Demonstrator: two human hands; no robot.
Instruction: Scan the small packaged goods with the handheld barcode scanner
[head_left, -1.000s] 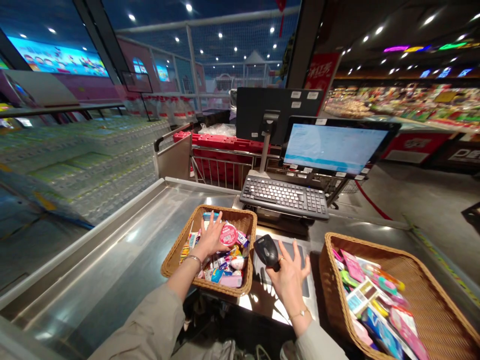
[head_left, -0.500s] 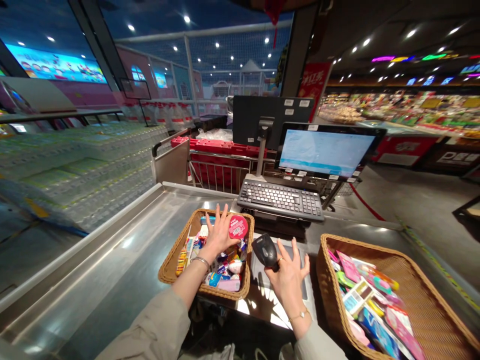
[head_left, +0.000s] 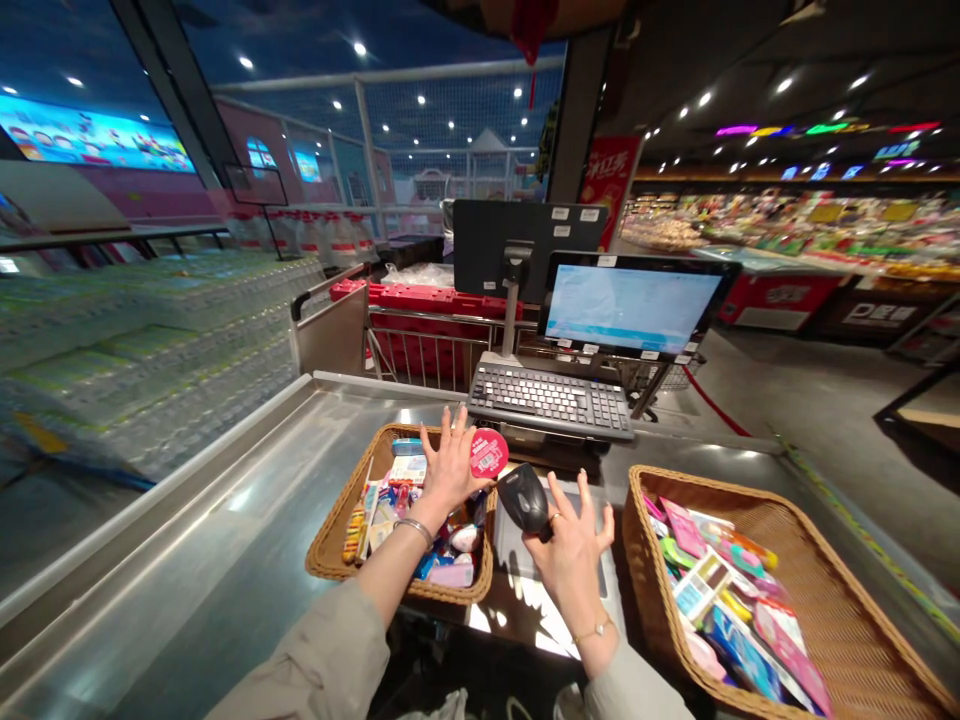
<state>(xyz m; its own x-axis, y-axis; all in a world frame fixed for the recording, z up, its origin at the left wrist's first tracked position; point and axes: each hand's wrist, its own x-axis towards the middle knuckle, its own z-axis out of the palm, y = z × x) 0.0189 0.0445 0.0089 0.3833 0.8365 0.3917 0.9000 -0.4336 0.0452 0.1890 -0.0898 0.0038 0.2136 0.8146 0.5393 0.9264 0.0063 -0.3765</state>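
Observation:
My left hand [head_left: 450,470] holds a round red-lidded item [head_left: 490,453] by its edge, its printed face turned up, above the right rim of the left wicker basket [head_left: 319,545]. The other fingers are spread. My right hand [head_left: 568,550] grips a black handheld barcode scanner [head_left: 523,500] between thumb and forefinger, the remaining fingers raised. The scanner's head sits just right of the red lid, very close to it; whether they touch I cannot tell. Mixed small packages [head_left: 450,572] fill the left basket, partly hidden under my left arm.
A larger wicker basket [head_left: 862,590] with packaged goods stands on the right. Behind the hands are a keyboard [head_left: 551,398] and a lit monitor [head_left: 631,305]. The metal counter [head_left: 247,540] has a raised edge on the left. A metal cart [head_left: 427,345] stands beyond.
The red-lidded item in my left hand has moved right and slightly up, closer to the scanner. The scanner is a little further left in view. The whole view has shifted slightly.

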